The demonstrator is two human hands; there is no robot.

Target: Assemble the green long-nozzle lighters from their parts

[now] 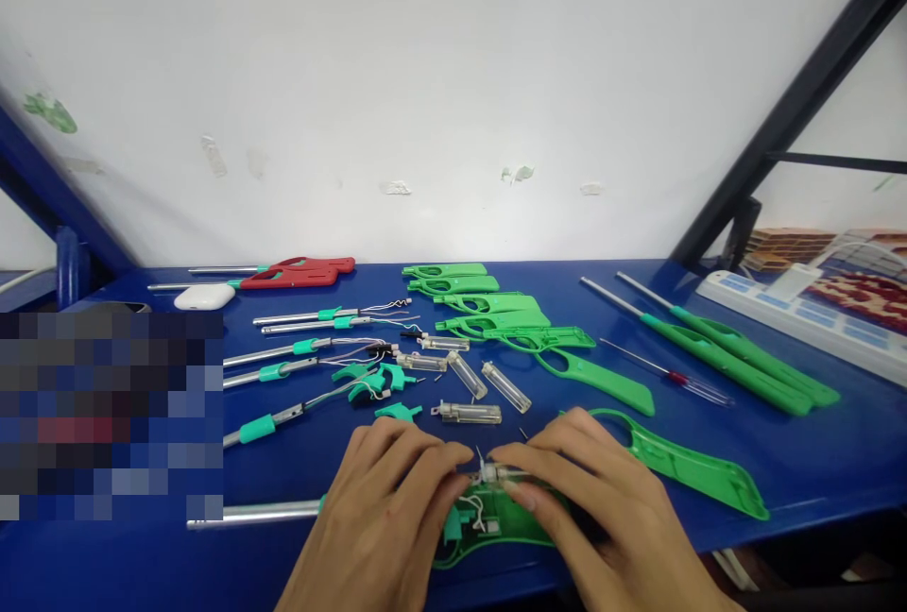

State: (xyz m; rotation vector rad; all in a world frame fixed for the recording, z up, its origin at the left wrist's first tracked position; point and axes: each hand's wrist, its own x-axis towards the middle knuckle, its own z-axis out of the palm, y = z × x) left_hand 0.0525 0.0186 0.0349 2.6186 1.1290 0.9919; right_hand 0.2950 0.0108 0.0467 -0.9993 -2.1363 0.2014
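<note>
Flat on the table before me lies a green lighter shell half [521, 529], holding white wires [477, 504] and a teal trigger [452, 525]. A metal tube [255, 514] runs out to its left. My left hand [386, 499] curls over the shell's left part, its thumb and fingers drawn together at the upper edge. My right hand [606, 503] pinches a clear fuel tank with a white valve [488, 473] between thumb and forefinger, over the shell. The tank's body is mostly hidden under my right fingers.
Several clear tanks [471, 414], teal triggers [397, 412] and wired metal tubes [283, 348] lie behind my hands. Green shell halves [602, 381] spread rightward. A screwdriver [676, 376], assembled green lighters [729, 362], red lighters [290, 279] and a power strip [800, 319] surround them.
</note>
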